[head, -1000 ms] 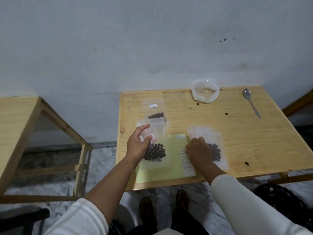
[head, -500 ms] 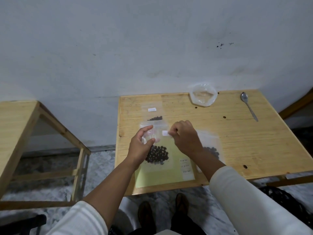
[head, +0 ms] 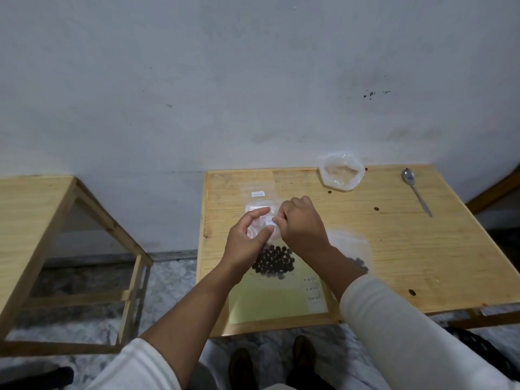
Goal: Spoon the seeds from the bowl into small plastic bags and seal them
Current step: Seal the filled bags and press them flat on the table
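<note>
Now your hands, left [head: 247,243] and right [head: 302,226], pinch the seed bag [head: 274,258]; spoon [head: 416,190] and bowl [head: 342,175] lie far right on the wooden worktop [head: 394,249]; grey wall [head: 253,80] behind.

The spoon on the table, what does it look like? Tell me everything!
The spoon is shiny, silvery metal, with an oval bowl and a long thin handle. It lies flat on the wooden table near the far right corner, bowl end toward the wall, handle slanting toward the right edge. Nothing touches it but the table, and it looks empty.

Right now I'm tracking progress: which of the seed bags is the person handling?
The middle bag, on the green sheet. Both hands pinch its top, left hand and right hand. The far bag and right bag lie untouched.
</note>
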Demonstrator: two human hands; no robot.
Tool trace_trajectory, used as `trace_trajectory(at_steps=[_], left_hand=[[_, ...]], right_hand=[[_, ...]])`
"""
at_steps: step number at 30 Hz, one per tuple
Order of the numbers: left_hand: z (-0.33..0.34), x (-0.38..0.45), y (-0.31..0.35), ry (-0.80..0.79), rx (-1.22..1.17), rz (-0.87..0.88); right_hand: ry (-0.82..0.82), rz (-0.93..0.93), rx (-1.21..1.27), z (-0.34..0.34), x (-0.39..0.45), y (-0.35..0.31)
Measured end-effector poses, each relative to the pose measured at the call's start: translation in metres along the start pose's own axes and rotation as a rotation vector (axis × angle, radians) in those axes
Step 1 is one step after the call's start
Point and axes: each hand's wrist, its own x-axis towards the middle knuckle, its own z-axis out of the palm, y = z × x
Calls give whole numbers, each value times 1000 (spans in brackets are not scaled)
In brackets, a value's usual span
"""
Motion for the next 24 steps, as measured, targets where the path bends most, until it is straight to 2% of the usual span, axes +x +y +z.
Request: trace_trajectory(at_steps=[2,5,8,10,20,22,24], left_hand=[[1,2,2,81,-44,-15],[1,9,7,211,-59,-49],[0,13,13,259,-71,-60],[-3,15,16,282,-71,-50],[-17,17,13,307,-67,-9],[-20,20,12,315,-67,-26],[-23,25,9,325,-48,-39]], right_hand=[[26,11,21,1,1,-4],[173,-8,93,3,-3,-13],[356,-175,24,10,-9,-20],[404,-245,-67,16,-14,-24],[379,-107,-198,28,-16,-17],[335,-70,-65,30,-15,-7],[248,17,171,29,-14,-2]])
